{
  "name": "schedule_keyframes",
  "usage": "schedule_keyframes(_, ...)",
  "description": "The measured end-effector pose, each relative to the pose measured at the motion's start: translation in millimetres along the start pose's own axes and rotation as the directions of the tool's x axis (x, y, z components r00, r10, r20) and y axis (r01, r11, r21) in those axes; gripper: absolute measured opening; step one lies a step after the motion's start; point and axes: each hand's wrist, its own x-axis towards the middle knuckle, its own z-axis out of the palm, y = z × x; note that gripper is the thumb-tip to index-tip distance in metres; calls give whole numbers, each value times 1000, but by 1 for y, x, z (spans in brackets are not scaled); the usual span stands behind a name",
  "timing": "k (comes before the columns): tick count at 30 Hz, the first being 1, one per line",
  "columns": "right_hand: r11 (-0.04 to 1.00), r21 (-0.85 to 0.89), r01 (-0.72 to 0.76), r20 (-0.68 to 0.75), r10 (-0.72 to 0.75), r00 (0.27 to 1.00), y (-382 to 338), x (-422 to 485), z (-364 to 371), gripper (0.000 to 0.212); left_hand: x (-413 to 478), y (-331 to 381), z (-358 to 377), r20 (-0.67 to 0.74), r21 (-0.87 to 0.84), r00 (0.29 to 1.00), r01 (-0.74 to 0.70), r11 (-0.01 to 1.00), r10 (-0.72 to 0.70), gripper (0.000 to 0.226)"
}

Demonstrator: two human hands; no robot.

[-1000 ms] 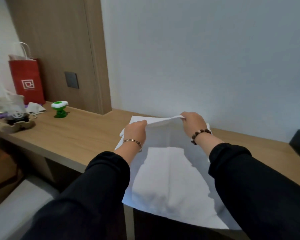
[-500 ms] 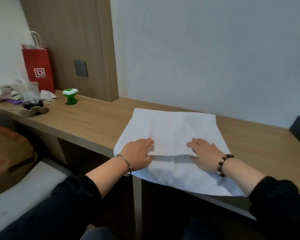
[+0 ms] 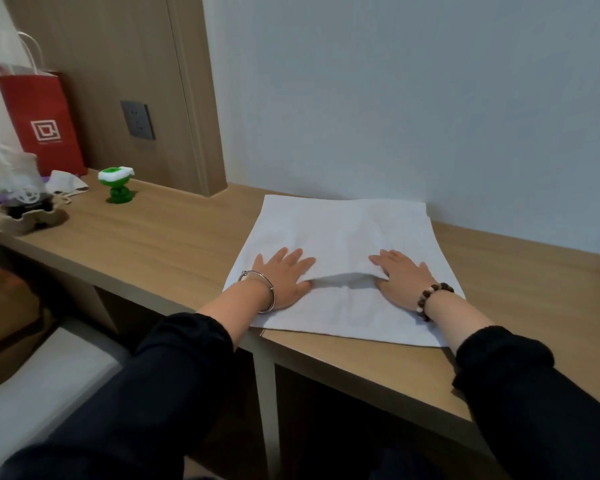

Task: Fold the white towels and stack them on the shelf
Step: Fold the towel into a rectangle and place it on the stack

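Folded once on the desk [image 3: 153, 244], far edge close to the wall [image 3: 395, 98] at 12 o'clock: towel [image 3: 343, 230], upper layer stopping short of the lower layer's near edge. Pressed flat on that upper layer, fingers straight and spread: left hand [image 3: 284, 275] at 9 o'clock of the towel's middle, right hand [image 3: 400, 275] at 3 o'clock, thumbs at the flap's edge. Bangle [image 3: 265, 296] on left wrist, beads [image 3: 430, 299] on right. Well apart at 10 o'clock: green toy [image 3: 118, 185], red bag [image 3: 39, 123], socket [image 3: 137, 120].
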Motion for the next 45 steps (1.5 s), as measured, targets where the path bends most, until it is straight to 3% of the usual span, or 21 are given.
schedule_keyframes(9, 998, 49, -37, -32, 39, 999, 5, 26, 2, 53, 13, -1, -18, 10, 67, 1000, -7, 998, 6, 47)
schedule_keyframes(17, 996, 55, -70, -141, 77, 987, 7, 14, -5, 50, -33, 6, -5, -119, -167, 986, 95, 981, -116, 44)
schedule_keyframes(22, 996, 68, -57, 52, 54, 997, 7, -3, -18, 64, -32, 8, 10, -140, -145, 974, 159, 977, -179, 48)
schedule_keyframes(25, 997, 72, -11, -157, 22, 987, 4, -17, -28, 62, -32, 9, 10, -129, -150, 974, 164, 975, -183, 49)
schedule_keyframes(28, 998, 3, 58, -420, -51, 906, -3, -35, -33, 66, -34, 10, 9, -138, -155, 969, 185, 970, -207, 49)
schedule_keyframes(30, 997, -39, 61, -339, -70, 938, -5, -49, -27, 63, -34, 11, 8, -167, -181, 960, 193, 964, -223, 48)
schedule_keyframes(34, 997, -51, 49, 34, -47, 998, 3, -64, -6, 58, -33, 12, 3, -313, -212, 913, 200, 957, -260, 39)
schedule_keyframes(37, 1000, 7, 28, 44, -29, 999, 6, -62, -1, 54, -31, 8, -8, -363, -211, 896, 187, 959, -255, 29)
schedule_keyframes(40, 1000, 23, -11, 21, 11, 1000, 4, -59, 2, 54, -35, 6, -23, -486, -166, 851, 132, 977, -198, 18)
schedule_keyframes(43, 1000, 18, -22, 16, 22, 1000, 4, -57, 4, 54, -51, -1, -35, -688, 67, 723, -30, 997, 68, 24)
schedule_keyframes(45, 999, 27, -22, 9, 22, 1000, 5, -56, 3, 53, -65, -5, -32, -652, 270, 721, -68, 960, 235, 28)
